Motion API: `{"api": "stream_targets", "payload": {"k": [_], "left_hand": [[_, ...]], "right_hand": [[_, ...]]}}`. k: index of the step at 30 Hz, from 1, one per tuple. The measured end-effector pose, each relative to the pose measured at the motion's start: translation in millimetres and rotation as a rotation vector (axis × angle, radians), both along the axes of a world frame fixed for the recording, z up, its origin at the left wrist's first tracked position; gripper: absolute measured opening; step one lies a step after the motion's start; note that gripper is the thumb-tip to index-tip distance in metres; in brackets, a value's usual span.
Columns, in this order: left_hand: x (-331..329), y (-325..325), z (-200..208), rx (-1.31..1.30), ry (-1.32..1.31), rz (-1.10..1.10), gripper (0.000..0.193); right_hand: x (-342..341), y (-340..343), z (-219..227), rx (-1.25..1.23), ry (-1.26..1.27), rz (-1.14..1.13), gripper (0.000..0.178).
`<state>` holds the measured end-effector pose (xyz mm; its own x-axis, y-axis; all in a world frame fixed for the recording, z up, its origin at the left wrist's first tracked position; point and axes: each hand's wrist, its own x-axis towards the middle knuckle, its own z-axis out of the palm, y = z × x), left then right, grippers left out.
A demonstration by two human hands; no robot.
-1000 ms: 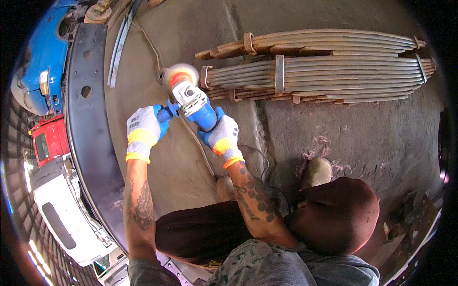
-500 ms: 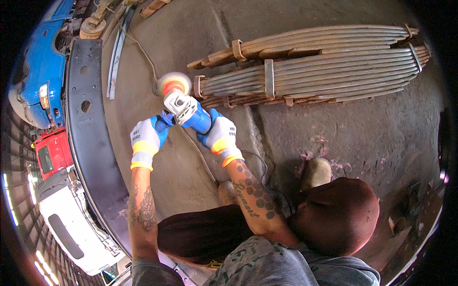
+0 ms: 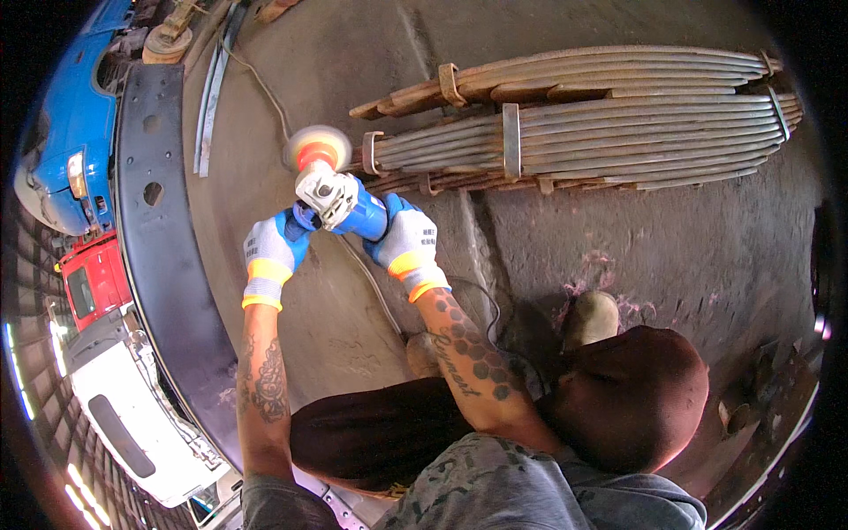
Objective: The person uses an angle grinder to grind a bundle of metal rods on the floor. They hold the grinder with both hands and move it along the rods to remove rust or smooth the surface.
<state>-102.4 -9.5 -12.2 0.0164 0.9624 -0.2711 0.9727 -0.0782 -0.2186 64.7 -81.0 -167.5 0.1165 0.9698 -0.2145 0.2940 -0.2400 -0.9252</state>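
Both my hands, in grey and blue work gloves with orange and yellow cuffs, hold a blue and white angle grinder (image 3: 360,215) out in front of me. My left hand (image 3: 273,243) is closed on its side handle. Around the blue body wraps my right hand (image 3: 405,240). At the grinder's far end, the round disc (image 3: 315,152) is blurred as if spinning, with an orange-red hub in its middle. To the right of the disc lies a stack of leaf springs (image 3: 618,141), bound by metal clamps; the disc appears apart from it.
A long dark steel beam (image 3: 163,256) with holes runs along my left. Beyond it stand a blue truck cab (image 3: 78,150), a red cab (image 3: 93,278) and a white cab (image 3: 119,406). Metal strips (image 3: 215,106) lie on the concrete floor (image 3: 565,234). A cable (image 3: 378,296) trails between my arms.
The grinder has shifted slightly left and up in the picture, both hands still on it. The leaf springs appear a little farther right as the view moves.
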Motion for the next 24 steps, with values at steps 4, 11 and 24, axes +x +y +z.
{"api": "stream_targets", "payload": {"k": [4,11,24], "left_hand": [[2,1,-1,0.006,0.002,0.022,0.032],[7,9,-3,-0.023,-0.027,0.073,0.033],[-16,-8,-2,-0.051,-0.156,0.061,0.044]], "right_hand": [[2,3,1,-0.007,0.02,-0.021,0.049],[18,14,6,0.041,-0.069,-0.092,0.042],[0,4,7,0.053,-0.16,-0.084,0.043]]}}
